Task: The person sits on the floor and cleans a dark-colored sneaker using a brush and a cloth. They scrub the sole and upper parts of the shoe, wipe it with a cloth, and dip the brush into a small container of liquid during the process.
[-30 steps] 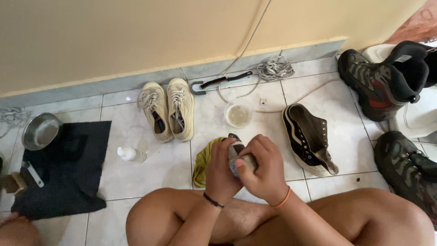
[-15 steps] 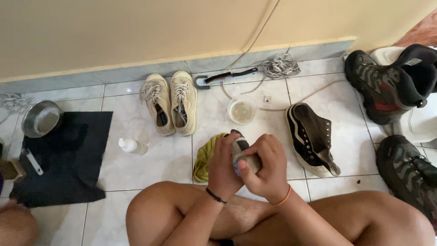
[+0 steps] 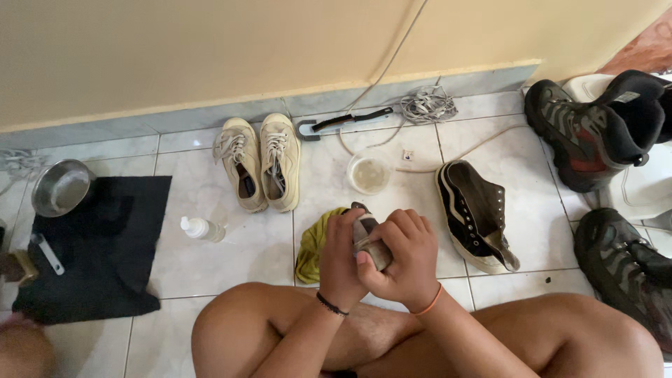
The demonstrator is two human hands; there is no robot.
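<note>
We have both hands closed on a dark shoe (image 3: 369, 241) held over our crossed legs: our right hand (image 3: 400, 260) wraps it from the 3 o'clock side with fingers curled over its top, and our left hand (image 3: 341, 255) clasps it from the 9 o'clock side. The shoe's long axis runs from about 11 o'clock, where its tip pokes out above our knuckles, down toward 5 o'clock into the right palm, so both hands sit equally near it. A yellow cloth (image 3: 313, 243) lies on the tiled floor (image 3: 224, 280) just beside the left hand at 9 o'clock, and the matching dark sneaker (image 3: 474, 213) rests at 2 o'clock.
</note>
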